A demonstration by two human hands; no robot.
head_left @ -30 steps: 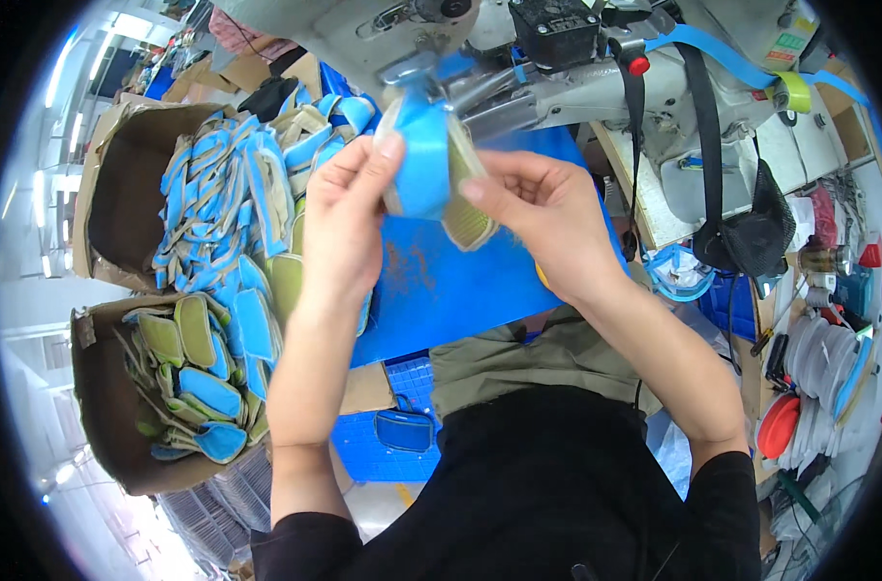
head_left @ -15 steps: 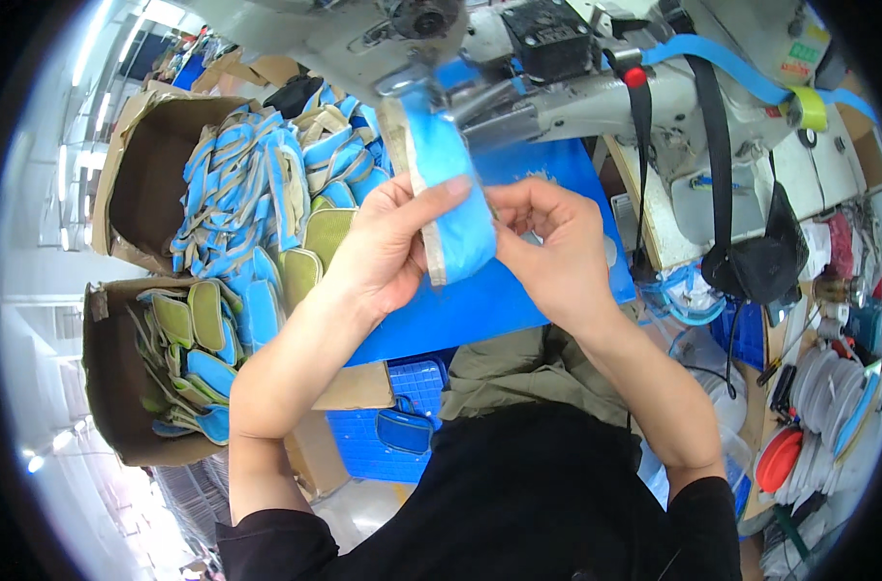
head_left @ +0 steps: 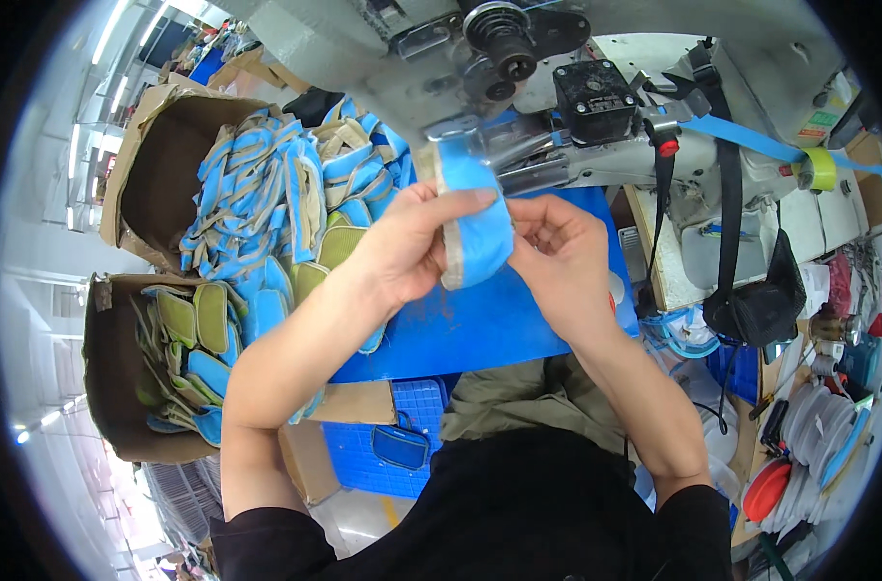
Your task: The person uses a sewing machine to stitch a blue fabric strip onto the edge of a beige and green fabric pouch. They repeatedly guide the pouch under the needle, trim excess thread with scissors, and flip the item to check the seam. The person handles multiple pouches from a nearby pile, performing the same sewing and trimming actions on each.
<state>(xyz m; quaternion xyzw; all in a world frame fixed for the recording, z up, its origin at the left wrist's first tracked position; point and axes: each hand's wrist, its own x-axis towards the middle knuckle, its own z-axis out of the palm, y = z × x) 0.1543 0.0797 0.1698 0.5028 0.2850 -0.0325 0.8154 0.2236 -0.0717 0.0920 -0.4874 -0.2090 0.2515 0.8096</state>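
Observation:
A blue fabric piece with a beige edge [head_left: 475, 237] hangs upright at the sewing machine's presser area [head_left: 450, 131], its top end under clear and metal parts. My left hand [head_left: 412, 247] grips it from the left, thumb lying across the blue face and fingers behind. My right hand [head_left: 567, 257] is closed at the piece's right edge, thumb and index finger pinching it, with the other fingers curled. A blue work surface [head_left: 431, 329] lies beneath my hands.
Two cardboard boxes [head_left: 111, 358] stand at left, one holding green and blue pads [head_left: 194, 320]. Blue-beige strips [head_left: 247, 194] are heaped beside them. Blue tape [head_left: 751, 145] runs right of the machine. Black straps [head_left: 727, 223], a red dish [head_left: 765, 489] and white discs [head_left: 809, 436] occupy the right.
The piece has turned so its green mesh part is hidden and the blue face with beige edge shows. My left hand has shifted right and swung across it. The camera view has shifted slightly.

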